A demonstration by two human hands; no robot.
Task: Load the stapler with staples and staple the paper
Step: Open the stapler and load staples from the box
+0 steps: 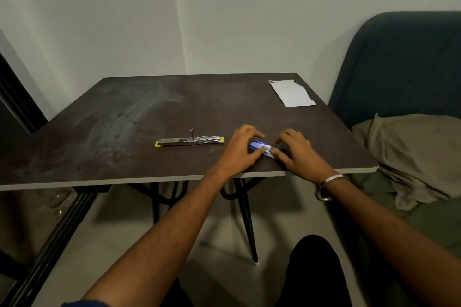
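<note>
A metal stapler (pixel 189 141) with yellow ends lies opened flat on the dark table (pixel 124 117), its spring rod sticking up. To its right, a small blue-and-white staple box (pixel 259 147) sits near the table's front edge. My left hand (pixel 240 148) grips the box's left part between thumb and fingers. My right hand (pixel 296 153) pinches the box's right end, where a white inner part shows. A white folded paper (pixel 291 93) lies at the far right corner. A tiny metal bit (pixel 211 151) lies in front of the stapler.
A dark green sofa (pixel 399 65) with a beige cloth (pixel 411 152) stands right of the table. A wall runs behind the table. A dark frame (pixel 22 97) stands at the left. The table's front edge (pixel 99 182) is close to me.
</note>
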